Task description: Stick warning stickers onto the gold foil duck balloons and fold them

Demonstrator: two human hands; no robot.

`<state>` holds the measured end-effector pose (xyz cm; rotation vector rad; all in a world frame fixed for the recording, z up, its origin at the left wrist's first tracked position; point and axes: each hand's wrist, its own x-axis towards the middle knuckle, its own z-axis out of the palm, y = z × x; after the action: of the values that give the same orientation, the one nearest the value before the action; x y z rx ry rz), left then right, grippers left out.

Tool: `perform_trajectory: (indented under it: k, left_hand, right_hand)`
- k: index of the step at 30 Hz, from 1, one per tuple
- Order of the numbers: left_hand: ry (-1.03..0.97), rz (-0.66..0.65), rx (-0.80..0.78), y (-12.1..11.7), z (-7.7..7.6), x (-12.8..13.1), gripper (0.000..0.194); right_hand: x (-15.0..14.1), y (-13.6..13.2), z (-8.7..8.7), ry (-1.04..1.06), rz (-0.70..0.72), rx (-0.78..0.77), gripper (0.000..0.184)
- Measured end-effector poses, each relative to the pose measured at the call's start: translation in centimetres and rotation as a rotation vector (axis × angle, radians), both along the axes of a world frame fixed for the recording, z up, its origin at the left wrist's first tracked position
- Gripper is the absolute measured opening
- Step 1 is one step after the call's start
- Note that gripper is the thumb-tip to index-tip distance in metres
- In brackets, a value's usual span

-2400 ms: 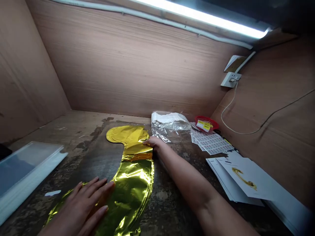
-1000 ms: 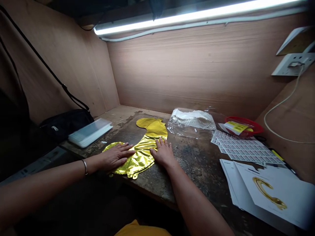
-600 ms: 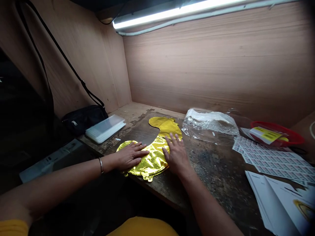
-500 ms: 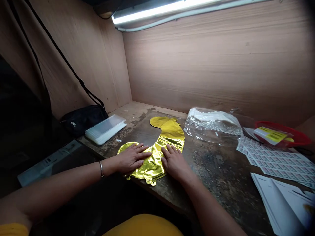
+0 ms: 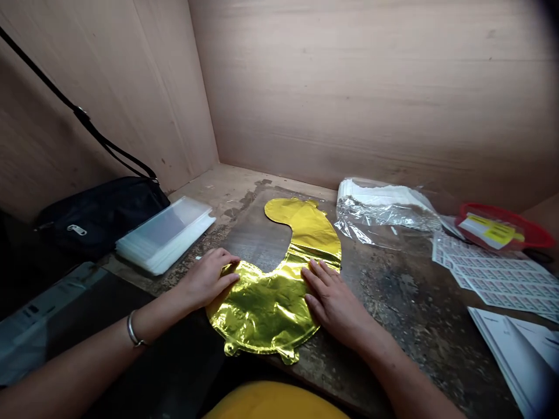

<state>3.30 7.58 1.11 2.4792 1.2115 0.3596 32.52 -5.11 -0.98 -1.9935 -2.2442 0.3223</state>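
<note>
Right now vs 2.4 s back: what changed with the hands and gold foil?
The right hand moved from the gold foil's far end toward the person, leaving its edge to lie flat on the foil's right side. The left hand, flat before, has arched, fingertips at the left edge; pinching or not is unclear. Unchanged: foil on the table, red dish and white stack behind.

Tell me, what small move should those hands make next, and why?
Perhaps the right hand should lightly smooth the gold foil toward its near edge: wrinkles show between the hands, while the left hand touches its left end.
</note>
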Motion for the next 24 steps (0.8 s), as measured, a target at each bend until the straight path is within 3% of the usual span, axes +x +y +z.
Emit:
perform_trajectory:
  k: [8, 12, 17, 21, 24]
  left_hand:
    - [-0.005, -0.007, -0.071, 1.8, -1.1, 0.6, 0.022]
    - [-0.030, -0.101, -0.023, 1.7, -0.8, 0.5, 0.034]
    - [-0.153, -0.133, -0.030, 0.6, 0.6, 0.5, 0.024]
    - [-0.316, -0.061, -0.244, 0.4, 2.3, 1.4, 0.029]
    - [-0.437, 0.018, -0.497, 0.2, 3.1, 3.1, 0.039]
  right_hand:
    - [1.0, -0.1, -0.4, 0.059, 0.023, 0.039, 0.048]
    - [0.9, -0.1, -0.1, 0.078, 0.026, 0.030, 0.047]
    - [0.7, 0.0, -0.3, 0.079, 0.004, 0.026, 0.046]
    - [0.8, -0.2, 0.3, 0.077, -0.019, -0.025, 0.048]
    - [0.3, -1.2, 2.2, 0.114, -0.046, 0.047, 0.060]
